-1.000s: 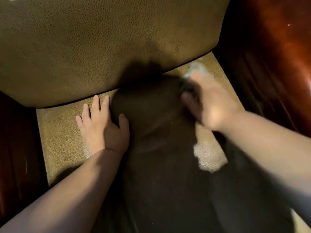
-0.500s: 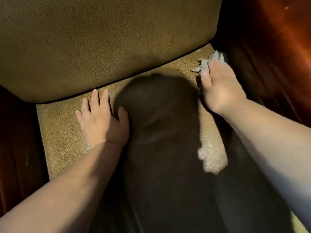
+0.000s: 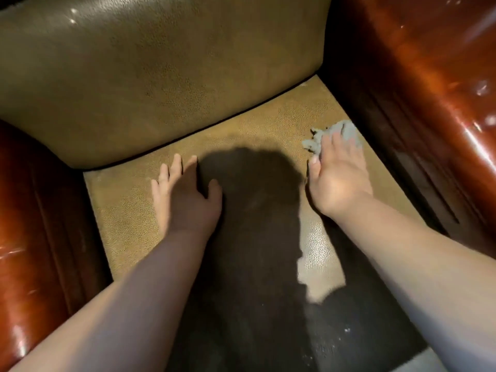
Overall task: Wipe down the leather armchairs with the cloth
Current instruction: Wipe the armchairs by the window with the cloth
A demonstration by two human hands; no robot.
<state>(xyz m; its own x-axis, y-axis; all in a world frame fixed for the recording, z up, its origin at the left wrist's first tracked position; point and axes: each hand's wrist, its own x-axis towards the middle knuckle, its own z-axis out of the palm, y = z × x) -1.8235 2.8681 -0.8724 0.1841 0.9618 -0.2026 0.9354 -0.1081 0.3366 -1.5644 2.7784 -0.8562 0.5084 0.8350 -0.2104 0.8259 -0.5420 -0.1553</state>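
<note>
Glossy wood armrest (image 3: 434, 84) beside cloth (image 3: 341, 135).

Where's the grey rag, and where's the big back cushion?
Crumpled grey cloth (image 3: 346, 131): head view, bunched part beyond the fingertips.
Olive-brown leather back cushion (image 3: 161, 76): head view, middle of its front face.
</note>
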